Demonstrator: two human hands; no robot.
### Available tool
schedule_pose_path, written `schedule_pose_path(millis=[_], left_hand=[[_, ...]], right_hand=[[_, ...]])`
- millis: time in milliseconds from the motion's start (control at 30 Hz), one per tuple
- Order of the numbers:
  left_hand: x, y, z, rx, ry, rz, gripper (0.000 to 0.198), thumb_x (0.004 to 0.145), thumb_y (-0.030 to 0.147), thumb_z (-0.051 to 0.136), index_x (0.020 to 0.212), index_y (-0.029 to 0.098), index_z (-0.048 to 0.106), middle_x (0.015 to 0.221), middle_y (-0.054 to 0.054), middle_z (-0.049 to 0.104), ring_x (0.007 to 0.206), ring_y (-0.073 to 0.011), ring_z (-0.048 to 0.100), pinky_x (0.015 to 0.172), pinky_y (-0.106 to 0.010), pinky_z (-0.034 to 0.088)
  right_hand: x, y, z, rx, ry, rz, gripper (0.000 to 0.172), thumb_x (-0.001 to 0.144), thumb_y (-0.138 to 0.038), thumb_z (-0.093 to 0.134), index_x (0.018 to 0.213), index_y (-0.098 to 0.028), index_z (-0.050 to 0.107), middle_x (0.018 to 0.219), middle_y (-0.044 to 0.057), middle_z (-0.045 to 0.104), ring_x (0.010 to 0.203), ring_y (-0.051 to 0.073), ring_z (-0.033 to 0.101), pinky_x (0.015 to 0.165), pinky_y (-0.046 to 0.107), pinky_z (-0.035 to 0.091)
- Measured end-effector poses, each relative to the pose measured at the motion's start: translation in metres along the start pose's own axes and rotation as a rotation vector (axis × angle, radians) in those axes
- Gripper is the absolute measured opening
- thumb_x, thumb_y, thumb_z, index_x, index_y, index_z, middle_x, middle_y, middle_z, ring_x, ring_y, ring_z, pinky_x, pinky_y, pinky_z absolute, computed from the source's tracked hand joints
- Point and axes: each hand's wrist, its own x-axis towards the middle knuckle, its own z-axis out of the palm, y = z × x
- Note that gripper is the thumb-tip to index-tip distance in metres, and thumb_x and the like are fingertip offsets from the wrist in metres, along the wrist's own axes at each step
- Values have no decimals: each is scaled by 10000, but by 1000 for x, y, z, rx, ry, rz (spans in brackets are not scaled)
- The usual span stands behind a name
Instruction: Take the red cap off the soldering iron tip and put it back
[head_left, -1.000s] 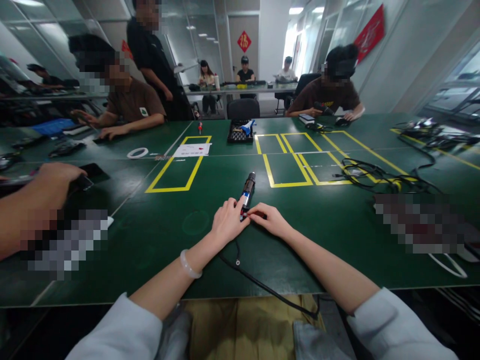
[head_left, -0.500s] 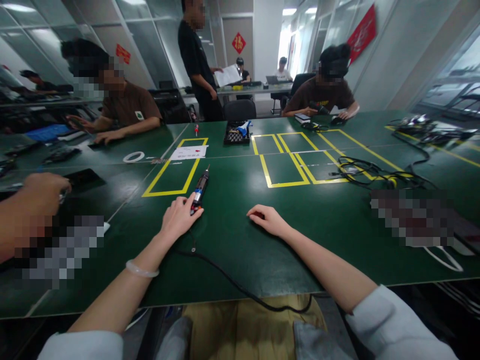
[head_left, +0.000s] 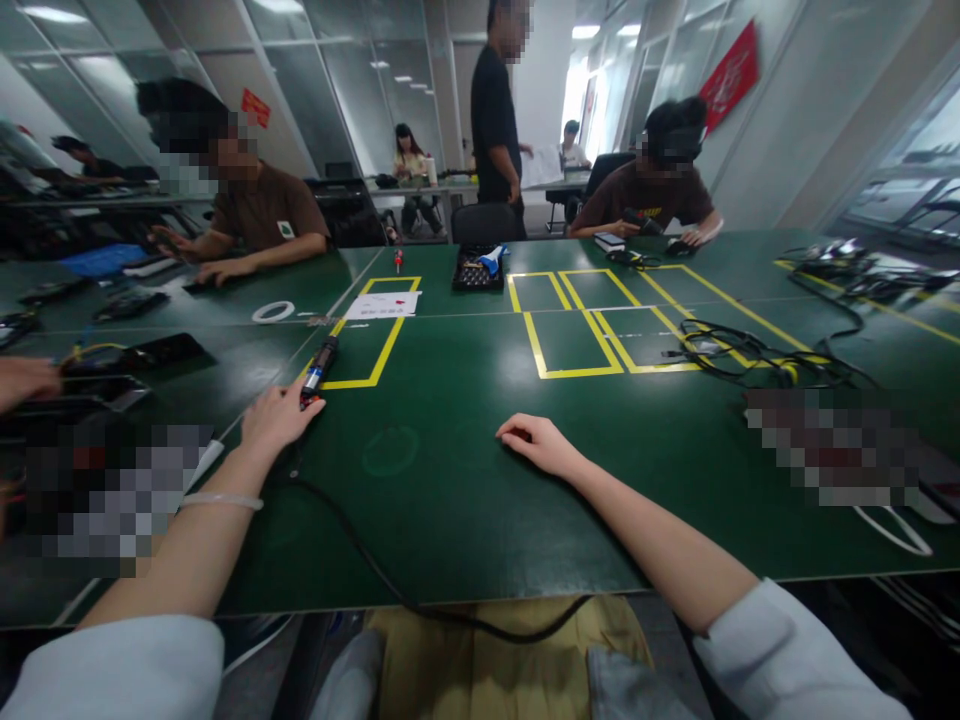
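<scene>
My left hand (head_left: 276,418) is closed around the rear end of an electric screwdriver (head_left: 321,366), which has a black and blue body. The screwdriver lies low over the green table (head_left: 442,520), pointing away from me, by the left side of a yellow tape rectangle (head_left: 386,350). A black cable (head_left: 360,545) trails from near that hand over the table's front edge. Loosely curled, my right hand (head_left: 541,443) rests on the bare tabletop, with nothing visible in its fingers.
Ahead stand a black tray (head_left: 478,272), a red screwdriver (head_left: 398,261) and a paper sheet (head_left: 382,305). A white tape roll (head_left: 273,312) lies left. Tangled cables (head_left: 720,345) lie right. Another person's hand (head_left: 26,385) is at the far left; people sit across the table.
My left hand has moved left with the electric screwdriver, drawing the cable along. My right hand stays in place. The standing person has moved right, and the neighbour's hand at left has drawn back.
</scene>
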Motion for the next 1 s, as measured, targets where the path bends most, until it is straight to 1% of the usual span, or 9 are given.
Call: schedule_pose_path(millis=[167,267,367,467,600,733,833,900,1000], left_hand=[[-17,10,-6,188,218,81,493,919,502,368,1145,100,541,1069,-134,574,939,-280,571,753,-351,452],[-22,20,-11,204,184,26,445,934,452,325,1071,103,564,1028,-129,619,857,-259,601,700,-332,458],[-20,36,-19,112,153,-59,448,931,432,310,1076,101,575,996,-159,653,835,-284,627,694,-356,465],[-24,69,-26,-156,123,28,399,905,424,381,1080,135,593,963,-148,674,844,-279,641,723,-365,472],[-51,138,-32,-729,-122,418,354,891,421,427,1061,174,614,880,-57,683,819,-187,637,769,-308,480],[-88,197,-35,-1047,-419,650,408,863,438,499,1135,161,625,887,-53,661,768,-155,603,718,-289,477],[-105,220,-29,-1203,-574,679,468,823,418,581,1192,130,575,794,-31,632,723,-141,585,695,-279,465],[-109,226,-23,-1262,-631,671,476,801,398,620,1180,118,559,750,-14,616,704,-131,579,688,-269,454],[-110,227,-14,-1307,-647,656,440,794,381,640,1138,119,558,750,-13,619,707,-126,582,701,-267,453]], right_hand=[[0,-2,0,-4,-9,7,161,889,-222,538,930,-176,686,867,35,668,705,131,556,668,250,426],[0,-1,2,-3,-5,6,157,884,-216,540,922,-171,686,853,34,668,702,130,556,663,246,425],[1,1,3,-5,-1,12,156,884,-219,542,918,-166,684,836,34,667,692,128,554,655,243,421],[1,1,3,-4,-8,14,150,883,-220,543,917,-168,680,839,34,667,691,129,553,654,246,421],[1,-1,2,29,-9,28,137,878,-220,540,913,-170,663,851,34,665,693,127,552,657,250,425],[0,-2,2,144,7,53,207,853,-260,589,1041,-174,583,778,-3,622,646,113,534,639,241,434],[0,-2,3,202,-10,34,325,822,-279,639,1111,-185,522,779,-20,606,621,101,515,628,235,436],[0,-3,5,190,-23,16,265,830,-278,630,1061,-185,539,790,-14,606,626,100,511,623,233,431],[0,-4,6,165,-36,-3,146,856,-274,593,963,-179,564,792,-1,610,645,104,521,627,234,431]])
